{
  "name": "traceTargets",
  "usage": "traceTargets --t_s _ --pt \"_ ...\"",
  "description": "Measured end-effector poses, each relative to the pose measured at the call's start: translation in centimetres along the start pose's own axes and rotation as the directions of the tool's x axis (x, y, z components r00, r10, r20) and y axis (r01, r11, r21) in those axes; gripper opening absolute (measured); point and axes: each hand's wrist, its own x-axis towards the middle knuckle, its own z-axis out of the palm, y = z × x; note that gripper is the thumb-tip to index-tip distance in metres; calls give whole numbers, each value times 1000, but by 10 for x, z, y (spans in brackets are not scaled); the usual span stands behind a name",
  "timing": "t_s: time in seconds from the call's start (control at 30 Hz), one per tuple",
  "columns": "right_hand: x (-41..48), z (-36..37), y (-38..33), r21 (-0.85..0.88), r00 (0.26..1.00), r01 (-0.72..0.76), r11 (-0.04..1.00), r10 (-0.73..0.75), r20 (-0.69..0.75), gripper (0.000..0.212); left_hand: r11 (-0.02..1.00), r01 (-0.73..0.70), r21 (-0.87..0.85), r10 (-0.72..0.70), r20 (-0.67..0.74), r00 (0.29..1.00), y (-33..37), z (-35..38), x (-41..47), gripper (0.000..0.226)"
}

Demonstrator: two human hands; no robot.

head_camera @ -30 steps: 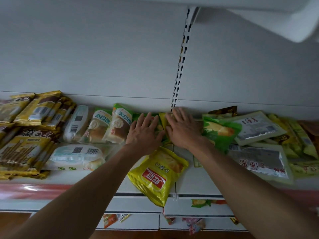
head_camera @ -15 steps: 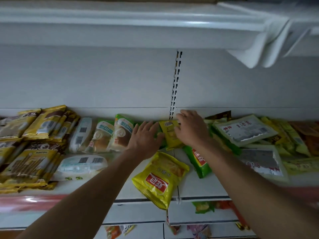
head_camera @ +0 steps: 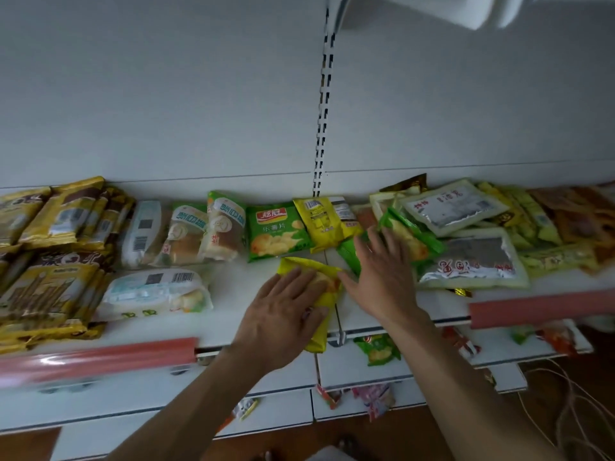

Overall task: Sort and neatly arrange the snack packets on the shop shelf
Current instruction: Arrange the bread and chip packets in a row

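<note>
A yellow chip packet [head_camera: 324, 296] lies at the front of the white shelf [head_camera: 233, 287], and my left hand [head_camera: 283, 314] rests flat on it with straight fingers. My right hand [head_camera: 382, 277] lies open beside it, fingers spread over a green chip packet [head_camera: 349, 251]. Behind them a green chip packet [head_camera: 278, 231] and a yellow packet [head_camera: 321, 222] lean near the back wall. Bread packets [head_camera: 189, 232] stand to the left of these.
Gold biscuit packets [head_camera: 53, 257] are stacked at the far left, with a pale bread pack [head_camera: 156, 289] lying in front. Clear flat pouches [head_camera: 466, 234] and mixed yellow-green packets pile up on the right. Red price strips [head_camera: 100, 356] edge the shelf; lower shelves hold more packets.
Both hands drew back from the rear packets toward the shelf front. My left hand now lies on the yellow chip packet; my right has let go of the upright yellow packet.
</note>
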Motion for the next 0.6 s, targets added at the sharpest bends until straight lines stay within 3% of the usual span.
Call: traceTargets --t_s 0.13,0.3,0.43,0.53,0.6 --pt "-6 2 9 103 994 88 991 -81 -75 61 987 121 102 -124 22 992 7 2 -7 66" --pt "-23 4 19 283 931 354 892 -305 -201 51 971 213 106 -212 -23 977 -2 1 -14 67" --pt "-24 10 19 309 912 356 882 -256 -319 47 968 234 86 -232 -38 972 -5 5 -17 66" --pt "-18 14 14 236 970 223 946 -192 -147 61 966 247 72 -247 -6 969 -8 12 -16 74" --pt "-21 22 14 203 966 257 945 -252 -53 62 964 250 85 -251 -1 968 -10 13 -15 76"
